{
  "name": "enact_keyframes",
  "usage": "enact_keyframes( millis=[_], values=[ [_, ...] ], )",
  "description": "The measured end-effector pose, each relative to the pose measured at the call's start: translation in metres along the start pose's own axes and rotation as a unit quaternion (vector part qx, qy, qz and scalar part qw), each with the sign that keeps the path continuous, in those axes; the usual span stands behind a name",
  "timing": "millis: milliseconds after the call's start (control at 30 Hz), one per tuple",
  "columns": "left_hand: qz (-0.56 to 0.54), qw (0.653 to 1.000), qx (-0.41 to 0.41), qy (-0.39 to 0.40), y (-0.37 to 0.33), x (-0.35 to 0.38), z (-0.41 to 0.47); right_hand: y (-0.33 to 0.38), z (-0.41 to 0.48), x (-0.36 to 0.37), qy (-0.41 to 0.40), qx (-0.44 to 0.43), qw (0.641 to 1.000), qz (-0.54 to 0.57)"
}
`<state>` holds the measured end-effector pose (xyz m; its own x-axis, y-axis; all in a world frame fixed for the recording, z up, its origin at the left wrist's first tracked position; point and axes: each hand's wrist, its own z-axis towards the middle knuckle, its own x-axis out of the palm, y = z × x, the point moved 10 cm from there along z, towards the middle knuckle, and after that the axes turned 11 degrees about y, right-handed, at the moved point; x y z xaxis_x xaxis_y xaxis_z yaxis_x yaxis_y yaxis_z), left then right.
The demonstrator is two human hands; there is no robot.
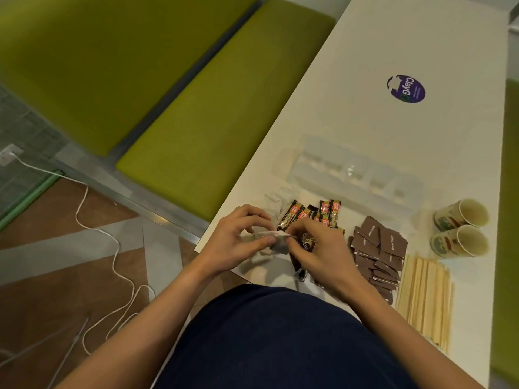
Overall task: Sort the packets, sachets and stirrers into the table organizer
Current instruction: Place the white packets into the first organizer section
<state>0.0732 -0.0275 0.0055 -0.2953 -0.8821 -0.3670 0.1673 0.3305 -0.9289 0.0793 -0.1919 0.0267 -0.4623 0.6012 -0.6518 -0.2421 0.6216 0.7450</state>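
Note:
Both hands meet over the near left corner of the white table (398,46). My left hand (238,240) and my right hand (317,248) each pinch an end of one pale white sachet (273,235). More white sachets (273,200) lie just behind. Dark coffee stick packets (325,213) with orange labels are strewn behind my right hand. To the right sits a heap of brown sugar sachets (376,248), then a row of wooden stirrers (427,296). The clear plastic organizer (354,175) with several compartments stands further back.
Two paper cups (460,228) lie on their sides at the right. A purple round sticker (405,89) marks the table farther back. Green bench cushions (196,113) run along the left. A white cable (112,248) trails over the floor.

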Motion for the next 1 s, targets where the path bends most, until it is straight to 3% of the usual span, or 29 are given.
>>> enact_keyframes(
  millis=[267,467,633,800,1000],
  values=[
    [-0.044,0.998,0.003,-0.033,-0.009,-0.012,0.008,-0.005,-0.022,-0.057,-0.116,0.029,0.988,0.094],
    [-0.035,0.999,0.036,0.007,-0.042,-0.011,0.049,-0.008,-0.030,-0.105,-0.212,0.026,0.953,0.212],
    [-0.076,0.997,0.009,-0.002,-0.039,-0.019,0.072,-0.009,-0.028,-0.136,-0.253,0.010,0.943,0.215],
    [-0.078,0.995,0.027,0.048,-0.079,-0.007,0.113,-0.003,-0.018,-0.160,-0.258,0.004,0.948,0.188],
    [-0.052,0.995,0.076,0.027,-0.130,-0.020,0.178,0.011,0.017,-0.194,-0.260,-0.002,0.960,0.107]
  ],
)
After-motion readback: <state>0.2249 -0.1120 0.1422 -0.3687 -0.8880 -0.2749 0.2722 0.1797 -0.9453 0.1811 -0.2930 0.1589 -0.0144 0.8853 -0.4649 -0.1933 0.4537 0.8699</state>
